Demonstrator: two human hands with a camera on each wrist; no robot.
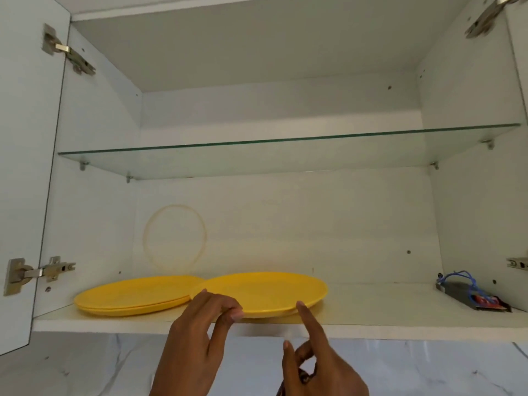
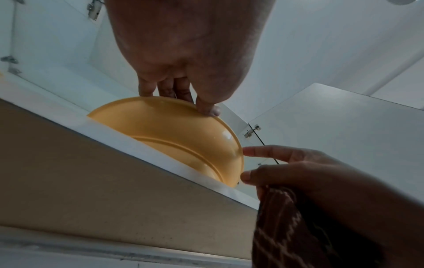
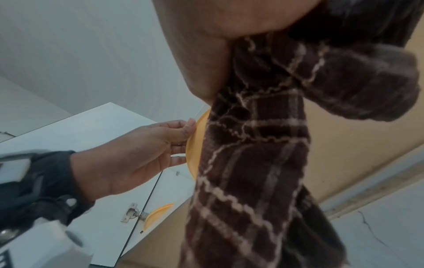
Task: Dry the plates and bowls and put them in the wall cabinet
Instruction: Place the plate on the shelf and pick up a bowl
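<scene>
Big white wall cabinet [image 1: 94,144], doors open. Yellow plate [image 1: 263,291] flat on bottom shelf, near edge sticking out over shelf front. Stack of yellow plates [image 1: 134,295] touching at 9 o'clock. Left hand [image 1: 197,330] pinching plate rim at 7 o'clock. Right hand [image 1: 317,355] at 5 o'clock, one finger on rim, other fingers curled round brown checked cloth [image 3: 252,145].
</scene>
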